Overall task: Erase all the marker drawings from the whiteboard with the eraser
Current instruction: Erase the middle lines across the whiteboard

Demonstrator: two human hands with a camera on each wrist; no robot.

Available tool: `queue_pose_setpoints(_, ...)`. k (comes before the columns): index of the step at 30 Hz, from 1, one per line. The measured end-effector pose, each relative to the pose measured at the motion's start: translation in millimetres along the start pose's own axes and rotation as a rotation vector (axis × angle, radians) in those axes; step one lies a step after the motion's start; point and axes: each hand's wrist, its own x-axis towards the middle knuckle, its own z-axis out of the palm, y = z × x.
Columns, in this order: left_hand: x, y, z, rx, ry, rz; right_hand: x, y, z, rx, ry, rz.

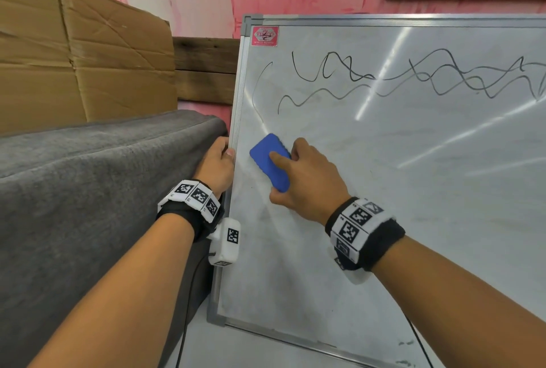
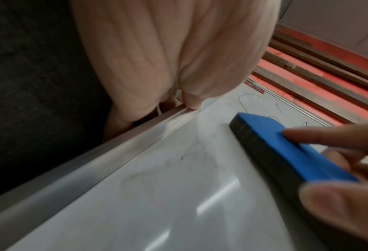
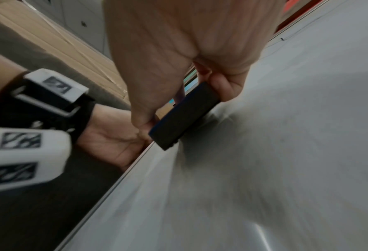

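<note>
Right hand (image 1: 307, 178) grips the blue eraser (image 1: 270, 162) flat on the whiteboard (image 1: 384, 190) at left-center of the head view, long axis tilted from upper left to lower right. Left hand (image 1: 218, 162) is clamped on the board's left frame edge just beside it, thumb on the rim. Remaining marker drawings (image 1: 413, 77) lie above and to the upper right of the eraser, nearest curve almost directly above, so the right hand likely has to sweep up and rightward.
</note>
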Motion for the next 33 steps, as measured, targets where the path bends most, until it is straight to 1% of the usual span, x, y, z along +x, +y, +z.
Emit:
queue_pose_setpoints(3,-0.7,-0.2,0.6,0.021,0.007,0.010,26.9,3.4,-14.0,0.017,0.085,0.047)
queue_pose_setpoints(5,-0.6,-1.3,0.2,0.030,0.012,0.015,38.9,0.3,-17.5,0.029,0.117,0.078)
queue_pose_setpoints(11,-0.8,-0.7,1.9,0.062,0.033,0.021,18.6,-8.8,-0.5,0.016,0.035,0.040)
queue_pose_setpoints(18,-1.2,-1.7,2.4,0.075,0.042,0.028,60.2,-12.4,-17.7,0.035,0.126,0.101)
queue_pose_setpoints(24,-4.1,-2.2,5.0,0.093,0.079,0.028,42.3,-12.6,-5.8,0.005,0.096,0.071)
queue_pose_setpoints(28,-7.0,1.9,6.8,0.103,0.099,0.038,64.5,-6.7,-21.1,0.053,0.174,0.113)
queue_pose_setpoints(30,-7.5,2.3,6.2,0.108,0.104,0.037,68.4,-9.4,-21.6,0.064,0.188,0.118)
queue_pose_setpoints(33,-9.2,2.4,5.9,0.107,0.105,0.038,53.6,-16.0,-10.6,0.044,0.140,0.088)
